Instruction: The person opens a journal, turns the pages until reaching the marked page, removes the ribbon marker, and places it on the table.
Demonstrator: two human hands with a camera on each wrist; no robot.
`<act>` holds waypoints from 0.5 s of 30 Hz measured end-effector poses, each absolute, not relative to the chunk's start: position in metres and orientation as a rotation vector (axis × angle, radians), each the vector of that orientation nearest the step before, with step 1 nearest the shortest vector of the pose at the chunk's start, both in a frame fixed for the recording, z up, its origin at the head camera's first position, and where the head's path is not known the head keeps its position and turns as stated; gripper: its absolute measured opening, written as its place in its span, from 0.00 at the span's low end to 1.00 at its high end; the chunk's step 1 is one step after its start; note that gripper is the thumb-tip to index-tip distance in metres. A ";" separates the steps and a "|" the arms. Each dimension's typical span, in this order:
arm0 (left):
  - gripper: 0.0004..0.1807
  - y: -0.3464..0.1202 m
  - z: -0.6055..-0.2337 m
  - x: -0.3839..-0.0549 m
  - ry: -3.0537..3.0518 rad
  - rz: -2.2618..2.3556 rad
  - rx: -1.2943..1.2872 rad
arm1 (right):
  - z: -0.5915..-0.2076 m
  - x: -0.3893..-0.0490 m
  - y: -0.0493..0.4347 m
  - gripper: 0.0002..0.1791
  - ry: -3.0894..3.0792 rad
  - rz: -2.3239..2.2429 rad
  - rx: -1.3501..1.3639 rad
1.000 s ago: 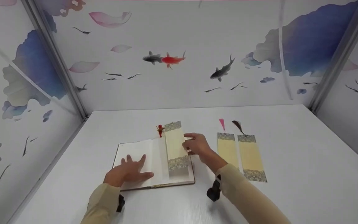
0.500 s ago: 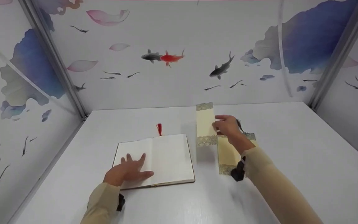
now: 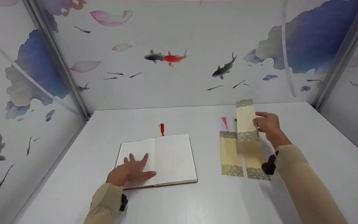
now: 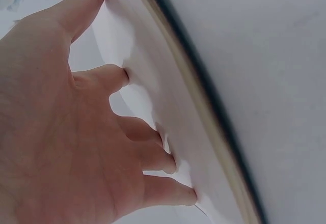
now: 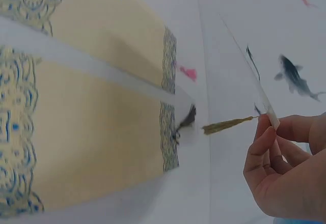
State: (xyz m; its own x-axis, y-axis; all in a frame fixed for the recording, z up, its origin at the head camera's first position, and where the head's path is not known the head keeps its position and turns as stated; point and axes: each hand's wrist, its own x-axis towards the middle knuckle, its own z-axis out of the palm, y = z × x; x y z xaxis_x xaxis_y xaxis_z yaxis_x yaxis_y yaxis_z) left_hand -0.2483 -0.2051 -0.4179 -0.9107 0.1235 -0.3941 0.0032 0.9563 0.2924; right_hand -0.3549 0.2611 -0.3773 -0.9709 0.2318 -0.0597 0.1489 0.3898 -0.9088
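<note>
In the head view, an open notebook (image 3: 174,158) with blank pages lies on the white table. My left hand (image 3: 130,171) rests on its left page, fingers spread; the left wrist view shows those fingertips (image 4: 119,76) pressing the paper. My right hand (image 3: 268,124) pinches a cream bookmark (image 3: 245,119) with patterned ends by its right edge, raised over the table. From the right wrist, this bookmark appears nearly edge-on, and an olive-yellow tassel (image 5: 229,126) hangs by it. Beneath are two similar bookmarks side by side, the left one (image 3: 228,149) and the right one (image 3: 253,155), partly covered.
A red tassel (image 3: 162,129) sticks out past the notebook's far edge. The lying bookmarks have a pink tassel (image 3: 224,122) and a dark tassel (image 5: 187,118). Walls printed with fish and petals enclose the table (image 3: 179,202) at the back and sides.
My right hand has carried the bookmark from above the notebook's right page rightward, to over the right-hand lying bookmark. The notebook's right page is now uncovered. My left hand has stayed put.
</note>
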 end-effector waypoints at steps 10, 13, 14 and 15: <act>0.52 -0.205 -0.420 -0.246 2.693 0.413 0.088 | -0.396 -0.341 0.337 0.33 -2.746 1.563 -0.373; 0.52 -0.205 -0.421 -0.247 2.690 0.404 0.082 | -0.403 -0.334 0.356 0.35 -2.875 1.545 -0.347; 0.52 -0.205 -0.421 -0.247 2.690 0.400 0.082 | -0.405 -0.332 0.362 0.36 -2.923 1.535 -0.336; 0.51 -0.205 -0.421 -0.248 2.692 0.397 0.092 | -0.406 -0.330 0.367 0.37 -2.964 1.537 -0.323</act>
State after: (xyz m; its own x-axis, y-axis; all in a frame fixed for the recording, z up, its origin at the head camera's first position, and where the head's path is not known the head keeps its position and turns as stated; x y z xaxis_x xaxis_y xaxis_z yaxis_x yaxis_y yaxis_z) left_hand -0.2476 -0.2049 -0.4209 -0.9114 0.1232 -0.3927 0.0045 0.9571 0.2897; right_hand -0.3296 0.3668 -0.4061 -0.9592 0.0717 -0.2735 0.2648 0.5665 -0.7804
